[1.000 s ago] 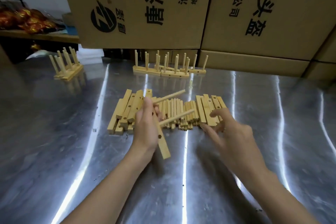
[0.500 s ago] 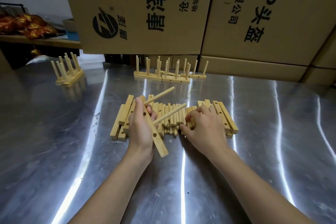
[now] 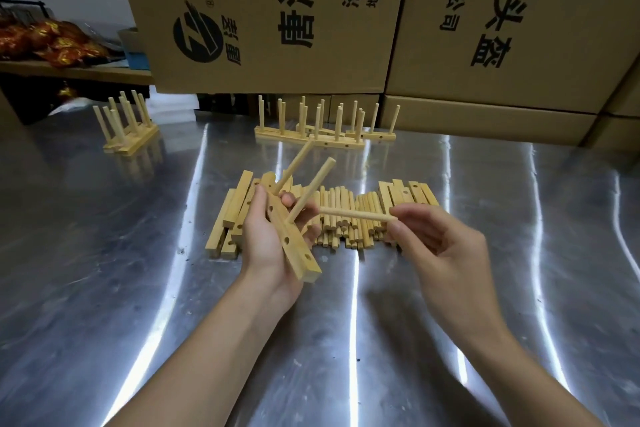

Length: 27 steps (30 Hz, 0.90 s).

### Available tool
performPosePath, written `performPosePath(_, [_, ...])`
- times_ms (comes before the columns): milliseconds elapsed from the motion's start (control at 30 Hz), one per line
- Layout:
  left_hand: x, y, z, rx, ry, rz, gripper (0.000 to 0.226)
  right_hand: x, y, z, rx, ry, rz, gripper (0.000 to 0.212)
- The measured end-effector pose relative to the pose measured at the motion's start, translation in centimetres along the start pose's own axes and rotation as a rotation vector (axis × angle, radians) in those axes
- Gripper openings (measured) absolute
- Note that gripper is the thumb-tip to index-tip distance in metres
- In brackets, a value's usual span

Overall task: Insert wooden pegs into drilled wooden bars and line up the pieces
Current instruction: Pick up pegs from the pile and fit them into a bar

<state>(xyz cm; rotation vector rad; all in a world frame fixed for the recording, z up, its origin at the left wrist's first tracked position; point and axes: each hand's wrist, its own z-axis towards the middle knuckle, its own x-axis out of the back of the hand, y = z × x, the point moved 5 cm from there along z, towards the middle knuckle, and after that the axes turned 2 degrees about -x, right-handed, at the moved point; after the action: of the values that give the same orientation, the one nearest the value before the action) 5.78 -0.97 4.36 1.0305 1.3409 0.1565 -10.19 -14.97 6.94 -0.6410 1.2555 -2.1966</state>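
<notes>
Head view: the left hand (image 3: pixel 266 246) grips a bar (image 3: pixel 296 251) in its curled fingers, palm up. The bar slants from beyond the fingertips down past the heel of the palm, and open holes show along its near half. Two pegs (image 3: pixel 311 189) stand in its far half and lean away to the right, above the left fingers.

The right hand (image 3: pixel 446 250) pinches a single peg (image 3: pixel 356 215) by one end between thumb and fingertips, the other fingers loosely curled. This peg lies level across the gap between the hands. Its free end reaches the left fingertips, close to the bar; whether it touches them cannot be told.

Just beyond both hands, on the steel table (image 3: pixel 104 288), lies a heap of loose pegs (image 3: pixel 346 232). Spare bars (image 3: pixel 230 215) are stacked just left of the left hand, and a few more bars (image 3: pixel 405 191) lie beyond the right hand's fingers. Farther off, ahead of the left hand, stand finished rows (image 3: pixel 308 140) with their pegs upright. Another set (image 3: pixel 130 146) stands well off to the left. Cardboard boxes (image 3: pixel 277 10) are stacked behind.
</notes>
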Motion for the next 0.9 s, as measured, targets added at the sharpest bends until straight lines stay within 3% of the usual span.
performPosePath(133, [-0.4,-1.0,-0.2,0.054,-0.065,-0.116,0.052,-0.5,1.2,-0.8,-0.040,-0.028,0.057,0.021])
performPosePath(333, [-0.1,-1.7,-0.3,0.099,-0.006,-0.217,0.042,-0.5,1.9,-0.6,-0.055,-0.061,0.087,0.020])
performPosePath(467, [0.0,-1.9,-0.5,0.143,0.022,-0.277,0.054,-0.5,2.1,-0.5,-0.089,-0.064,0.138,0.016])
performPosePath(900, [0.3,-0.7,-0.7,0.144,-0.043,-0.365,0.035,-1.1,1.7,-0.8,-0.025,-0.187,0.068,0.024])
